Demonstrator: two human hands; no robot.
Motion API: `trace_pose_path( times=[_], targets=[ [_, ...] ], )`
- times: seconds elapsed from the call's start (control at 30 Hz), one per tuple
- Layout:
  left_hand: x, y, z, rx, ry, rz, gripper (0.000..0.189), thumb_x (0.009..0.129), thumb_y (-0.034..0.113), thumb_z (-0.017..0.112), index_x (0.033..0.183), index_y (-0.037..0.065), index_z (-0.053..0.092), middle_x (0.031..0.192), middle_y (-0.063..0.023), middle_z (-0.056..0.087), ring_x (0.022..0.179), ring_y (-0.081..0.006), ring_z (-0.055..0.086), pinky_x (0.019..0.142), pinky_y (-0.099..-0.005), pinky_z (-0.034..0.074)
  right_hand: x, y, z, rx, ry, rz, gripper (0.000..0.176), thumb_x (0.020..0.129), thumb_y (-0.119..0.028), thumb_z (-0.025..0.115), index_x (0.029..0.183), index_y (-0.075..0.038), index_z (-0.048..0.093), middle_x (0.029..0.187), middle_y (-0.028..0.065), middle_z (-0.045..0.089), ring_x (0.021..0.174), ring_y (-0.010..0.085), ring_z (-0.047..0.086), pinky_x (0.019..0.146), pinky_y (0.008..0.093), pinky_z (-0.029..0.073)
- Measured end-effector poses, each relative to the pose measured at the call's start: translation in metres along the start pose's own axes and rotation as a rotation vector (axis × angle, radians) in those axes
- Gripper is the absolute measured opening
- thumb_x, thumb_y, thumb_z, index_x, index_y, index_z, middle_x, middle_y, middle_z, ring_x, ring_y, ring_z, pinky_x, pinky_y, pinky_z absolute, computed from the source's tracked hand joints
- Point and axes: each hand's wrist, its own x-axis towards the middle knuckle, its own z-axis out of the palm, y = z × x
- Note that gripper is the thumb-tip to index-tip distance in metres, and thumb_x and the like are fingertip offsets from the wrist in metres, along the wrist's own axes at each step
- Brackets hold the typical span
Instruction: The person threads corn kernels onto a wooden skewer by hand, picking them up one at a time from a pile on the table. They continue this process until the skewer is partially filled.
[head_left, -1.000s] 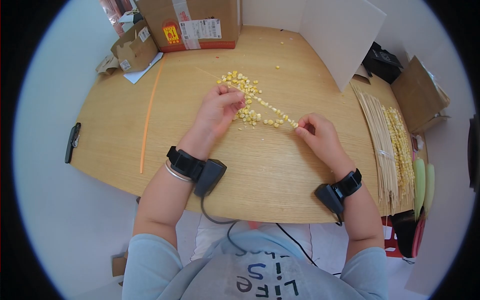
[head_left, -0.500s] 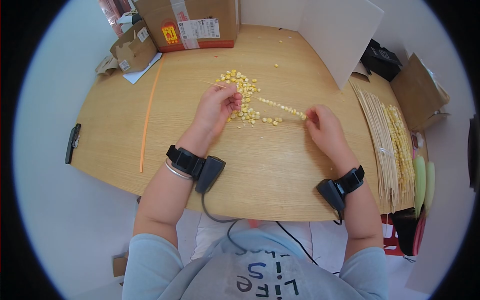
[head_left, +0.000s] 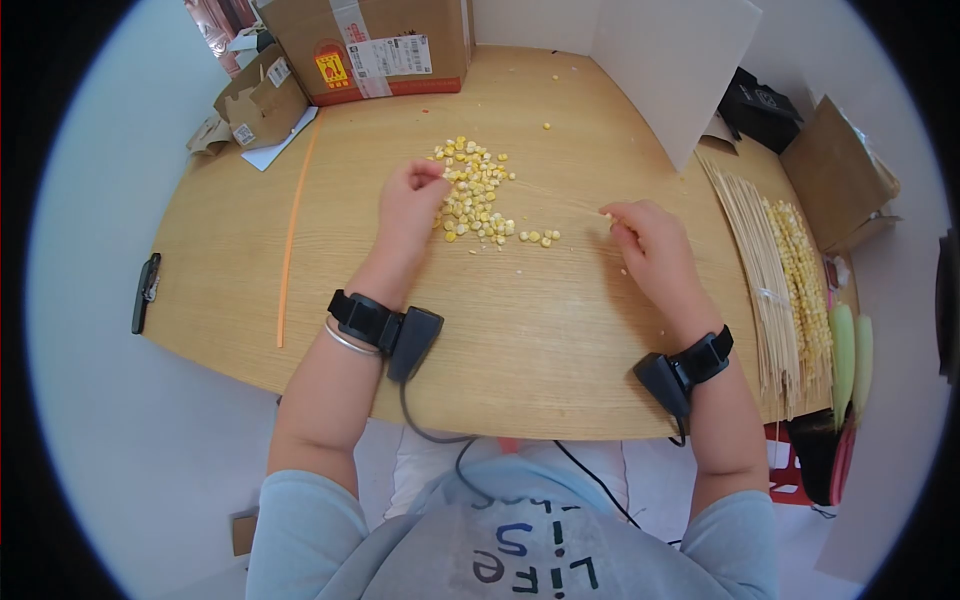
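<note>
Loose yellow corn kernels [head_left: 478,190] lie in a pile on the table. My left hand [head_left: 408,205] is at the pile's left edge with fingers curled and tips pinched together; what is between them, if anything, is hidden. My right hand [head_left: 650,245] is raised to the right of the pile, thumb and forefinger closed. A small pale end of the corn-kernel skewer [head_left: 608,215] shows at its fingertips; the skewer's length cannot be made out. A few kernels [head_left: 540,237] lie between the pile and my right hand.
Bare skewers [head_left: 752,275] lie bundled at the right beside kernel-strung skewers [head_left: 797,280] and corn ears [head_left: 842,365]. A large carton [head_left: 420,80] and a white panel [head_left: 670,70] stand at the back. An orange strip [head_left: 294,240] lies on the left.
The kernel skewer that stretched between both hands no longer shows between them. My left hand has let go of it and moved slightly left; my right hand stays pinched.
</note>
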Motion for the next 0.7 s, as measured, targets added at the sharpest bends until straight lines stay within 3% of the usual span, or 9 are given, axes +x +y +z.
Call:
trace_pose_path(
  times=[0.03,0.23,0.37,0.47,0.53,0.7],
  targets=[
    [0.004,-0.004,-0.004,0.012,0.162,-0.029,0.020,0.079,0.004,0.064,0.096,0.007,0.055,0.077,0.0000,0.055,0.063,-0.0056,0.049,0.052,-0.0191,0.037,0.000,0.001,0.000,-0.033,-0.041,-0.035,0.013,0.084,-0.010,0.058,0.095,-0.011,0.066,0.080,0.0055,0.060,0.081,0.0235,0.057,0.088,0.0425,0.037],
    [0.006,-0.002,-0.009,-0.027,0.166,0.006,0.018,0.079,0.003,0.062,0.095,0.006,0.053,0.076,0.0010,0.054,0.061,-0.0053,0.047,0.048,-0.0185,0.035,-0.009,-0.003,0.005,-0.208,-0.111,-0.210,0.014,0.082,-0.009,0.061,0.091,-0.013,0.071,0.077,0.0046,0.058,0.081,0.0218,0.057,0.082,0.0381,0.038],
    [0.011,-0.009,-0.011,0.033,0.170,0.054,0.017,0.079,0.003,0.062,0.093,0.005,0.054,0.077,0.0000,0.055,0.064,-0.0055,0.049,0.052,-0.0180,0.038,-0.008,-0.005,0.004,-0.220,-0.115,-0.118,0.015,0.082,-0.009,0.061,0.091,-0.014,0.071,0.076,0.0045,0.058,0.080,0.0214,0.056,0.080,0.0374,0.037],
    [0.008,-0.007,-0.008,0.195,0.011,0.195,0.016,0.077,0.002,0.062,0.090,0.006,0.054,0.079,-0.0002,0.057,0.072,-0.0072,0.052,0.062,-0.0207,0.042,-0.007,-0.008,0.003,-0.292,-0.133,-0.045,0.015,0.083,-0.010,0.060,0.094,-0.013,0.071,0.076,0.0049,0.058,0.079,0.0211,0.056,0.076,0.0374,0.038],
    [0.003,0.000,-0.007,0.442,-0.224,0.254,0.015,0.072,0.001,0.061,0.084,0.006,0.054,0.083,-0.0003,0.058,0.079,-0.0100,0.052,0.072,-0.0251,0.044,-0.006,-0.005,0.005,-0.277,-0.091,-0.024,0.017,0.084,-0.011,0.060,0.097,-0.012,0.069,0.076,0.0053,0.058,0.079,0.0214,0.057,0.072,0.0382,0.039],
    [-0.003,0.004,-0.006,0.657,-0.297,0.309,0.013,0.069,0.000,0.060,0.079,0.006,0.053,0.081,-0.0030,0.058,0.081,-0.0161,0.052,0.074,-0.0279,0.044,-0.005,0.003,0.008,-0.208,-0.027,0.010,0.017,0.084,-0.012,0.059,0.099,-0.012,0.069,0.077,0.0058,0.059,0.079,0.0235,0.058,0.067,0.0385,0.041]
  ],
)
